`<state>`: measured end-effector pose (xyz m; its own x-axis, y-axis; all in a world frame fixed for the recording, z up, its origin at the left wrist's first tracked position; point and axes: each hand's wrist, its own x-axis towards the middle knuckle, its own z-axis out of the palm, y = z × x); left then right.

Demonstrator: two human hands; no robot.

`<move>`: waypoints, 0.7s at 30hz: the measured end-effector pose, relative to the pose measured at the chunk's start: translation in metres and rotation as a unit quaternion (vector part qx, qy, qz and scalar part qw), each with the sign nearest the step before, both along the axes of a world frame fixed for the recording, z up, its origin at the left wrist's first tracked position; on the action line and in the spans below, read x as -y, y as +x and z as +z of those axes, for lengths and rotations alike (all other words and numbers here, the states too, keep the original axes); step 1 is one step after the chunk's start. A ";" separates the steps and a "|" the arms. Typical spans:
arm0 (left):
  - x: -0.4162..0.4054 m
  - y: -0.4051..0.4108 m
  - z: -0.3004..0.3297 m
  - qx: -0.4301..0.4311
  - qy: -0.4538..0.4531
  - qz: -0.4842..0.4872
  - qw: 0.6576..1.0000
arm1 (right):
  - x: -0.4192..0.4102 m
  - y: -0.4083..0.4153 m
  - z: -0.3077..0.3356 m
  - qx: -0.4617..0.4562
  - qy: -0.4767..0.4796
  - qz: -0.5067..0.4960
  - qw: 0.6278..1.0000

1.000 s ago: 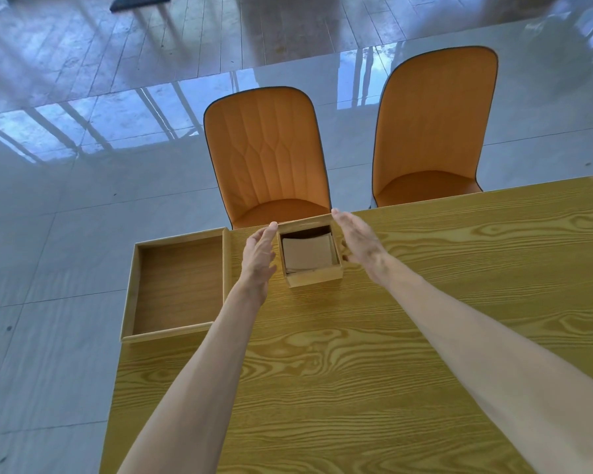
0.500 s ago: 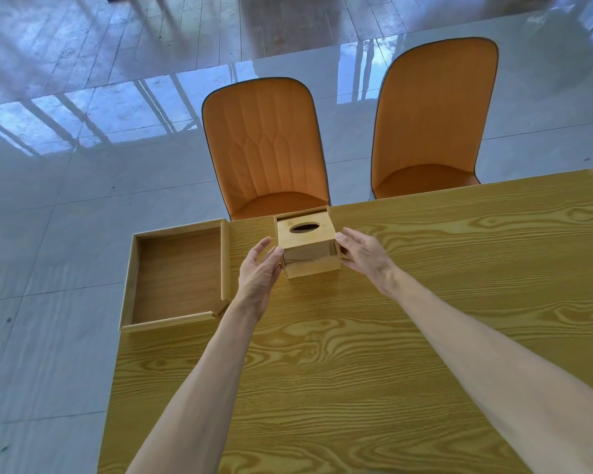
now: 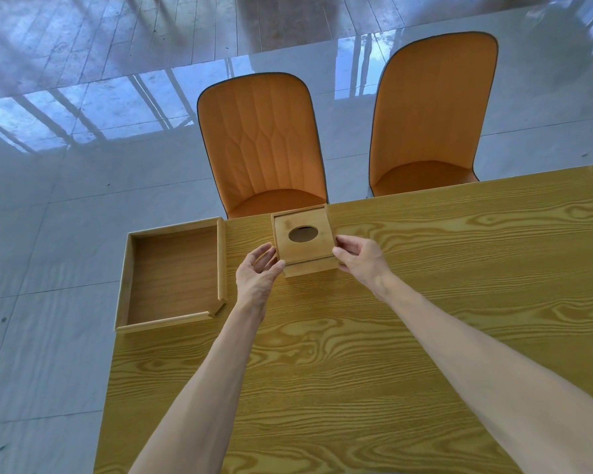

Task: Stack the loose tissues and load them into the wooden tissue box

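The wooden tissue box [image 3: 308, 268] stands near the far edge of the table. Its flat lid [image 3: 281, 246], with an oval hole in the middle, lies across the top, and its near edge overhangs the front wall a little. My left hand [image 3: 255, 273] curls around the box's near left corner, thumb against the lid's edge. At the near right corner my right hand [image 3: 360, 258] pinches the lid. The oval hole shows only dark, so the tissues are hidden inside.
An empty, shallow wooden tray [image 3: 221, 265] lies at the table's far left corner, just left of my left hand. Two orange chairs [image 3: 264, 145] [image 3: 432, 114] stand beyond the far edge of the yellow wooden table [image 3: 356, 354], on a glossy tiled floor.
One second ago the box stood open with the tissues showing. The lid now covers the top, and both hands have come back to its near corners.
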<state>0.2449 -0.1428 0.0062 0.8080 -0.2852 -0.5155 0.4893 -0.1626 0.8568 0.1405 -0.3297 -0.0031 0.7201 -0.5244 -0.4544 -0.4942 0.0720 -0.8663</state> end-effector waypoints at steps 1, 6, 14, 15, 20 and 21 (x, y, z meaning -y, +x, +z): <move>0.000 0.000 -0.001 0.005 0.006 -0.003 1.000 | -0.001 0.000 -0.001 -0.004 -0.017 0.000 1.000; 0.003 -0.002 -0.003 0.012 0.053 -0.021 0.998 | -0.002 0.002 0.000 -0.032 -0.076 0.017 0.996; -0.004 0.008 0.015 -0.009 0.256 -0.247 0.935 | 0.000 0.002 0.023 -0.116 -0.138 0.097 0.979; -0.006 0.011 0.023 0.012 0.298 -0.314 0.901 | 0.000 0.002 0.031 -0.140 -0.156 0.127 0.970; -0.006 0.022 0.064 0.127 0.460 -0.505 0.719 | 0.006 0.003 0.073 -0.236 -0.274 0.255 0.897; -0.003 0.022 0.078 0.154 0.462 -0.504 0.713 | 0.007 0.004 0.084 -0.235 -0.295 0.259 0.889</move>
